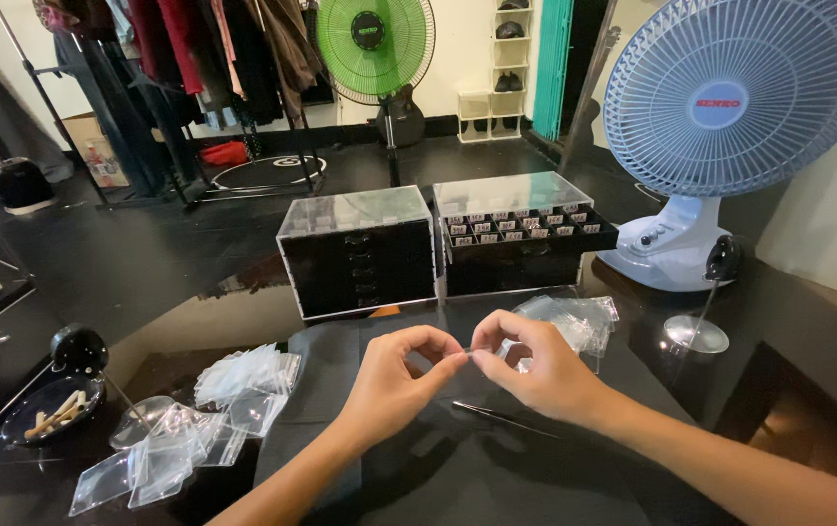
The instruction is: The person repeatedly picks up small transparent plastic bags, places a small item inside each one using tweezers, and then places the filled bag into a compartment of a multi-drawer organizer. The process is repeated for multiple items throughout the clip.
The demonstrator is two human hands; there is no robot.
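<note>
Round dark glossy table [788, 390] carries everything, a black cloth mat [457, 458] spread in the middle under the hands. Pale blue desk fan [730, 107] stands at the far right of it. Two black drawer cabinets with clear lids sit behind the mat: the left cabinet [358, 253] has all drawers shut, the right cabinet [516, 234] has its top drawer pulled out, showing rows of small labelled compartments. Loose pile of small clear plastic zip bags [194, 429] lies at the left, a smaller heap of clear bags [574, 319] just beyond the right hand. Slim metal tweezers [501, 417] lie on the mat, below the hands and untouched.

Left hand [394, 375] and right hand [535, 365] meet fingertip to fingertip above the mat, both pinched shut on one tiny thin dark piece [468, 352] held between them; too small to identify. Judged step: fine two-handed handling of that piece. Any next move would call for a steady pinch, since the piece is easy to drop.
</note>
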